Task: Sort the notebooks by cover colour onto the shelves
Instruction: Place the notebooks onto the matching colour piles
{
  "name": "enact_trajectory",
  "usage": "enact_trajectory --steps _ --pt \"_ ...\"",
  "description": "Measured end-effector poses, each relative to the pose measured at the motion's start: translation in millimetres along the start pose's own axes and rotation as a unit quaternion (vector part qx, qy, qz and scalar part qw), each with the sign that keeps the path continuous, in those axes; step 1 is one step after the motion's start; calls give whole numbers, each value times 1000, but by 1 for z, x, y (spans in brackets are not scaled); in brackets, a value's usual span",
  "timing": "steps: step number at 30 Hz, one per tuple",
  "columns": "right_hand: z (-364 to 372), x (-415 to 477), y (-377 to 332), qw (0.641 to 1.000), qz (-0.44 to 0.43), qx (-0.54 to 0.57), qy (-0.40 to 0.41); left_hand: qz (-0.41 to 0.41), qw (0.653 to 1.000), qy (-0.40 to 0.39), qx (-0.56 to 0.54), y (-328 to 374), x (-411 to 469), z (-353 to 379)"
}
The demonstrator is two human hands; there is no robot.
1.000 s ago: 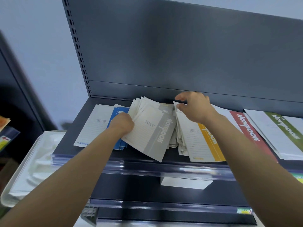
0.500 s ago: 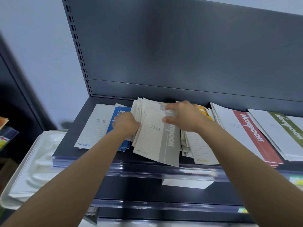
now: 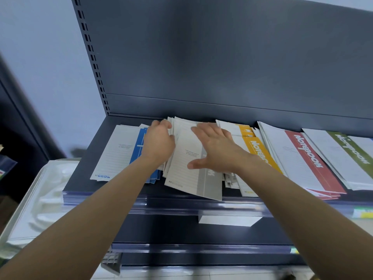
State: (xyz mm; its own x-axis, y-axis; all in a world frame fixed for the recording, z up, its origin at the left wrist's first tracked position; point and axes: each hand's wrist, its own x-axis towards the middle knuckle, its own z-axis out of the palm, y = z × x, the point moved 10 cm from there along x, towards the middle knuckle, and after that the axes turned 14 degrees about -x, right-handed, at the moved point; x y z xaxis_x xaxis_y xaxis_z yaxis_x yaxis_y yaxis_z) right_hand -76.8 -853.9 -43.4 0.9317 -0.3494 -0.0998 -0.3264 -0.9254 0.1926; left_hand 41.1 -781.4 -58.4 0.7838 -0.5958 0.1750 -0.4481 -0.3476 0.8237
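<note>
Stacks of notebooks lie in a row on the dark shelf [image 3: 84,178]. From left: blue-striped notebooks [image 3: 119,154], grey-striped notebooks [image 3: 187,170], yellow-striped notebooks [image 3: 256,150], red-striped notebooks [image 3: 306,158] and green-striped notebooks [image 3: 347,150]. My left hand [image 3: 159,142] curls its fingers round the left edge of the grey stack near the back. My right hand [image 3: 216,150] lies flat with straight fingers on top of the grey stack. The grey stack sits slightly fanned, its front corner over the shelf lip.
The shelf's dark back panel [image 3: 222,57] rises behind the stacks, with a slotted upright [image 3: 90,57] at its left. A clear price rail [image 3: 181,205] runs along the front edge. A white tray [image 3: 30,203] sits low at the left. Lower shelves [image 3: 201,231] lie beneath.
My right hand has moved left from the yellow stack onto the grey stack and now lies flat on it. The grey stack has swung straighter, uncovering the yellow covers. My left hand slid toward the back.
</note>
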Motion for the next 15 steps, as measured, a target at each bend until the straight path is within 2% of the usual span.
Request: enact_trajectory --steps 5,10,15 --pt "40 -14 -31 992 -44 -29 -112 7 1000 -18 14 -6 -5 -5" --pt "50 -2 -32 995 -36 -38 -83 -12 999 -51 1 -16 -11 -7" --pt "60 14 -7 992 -3 31 -119 -55 992 -109 11 -23 -14 2"
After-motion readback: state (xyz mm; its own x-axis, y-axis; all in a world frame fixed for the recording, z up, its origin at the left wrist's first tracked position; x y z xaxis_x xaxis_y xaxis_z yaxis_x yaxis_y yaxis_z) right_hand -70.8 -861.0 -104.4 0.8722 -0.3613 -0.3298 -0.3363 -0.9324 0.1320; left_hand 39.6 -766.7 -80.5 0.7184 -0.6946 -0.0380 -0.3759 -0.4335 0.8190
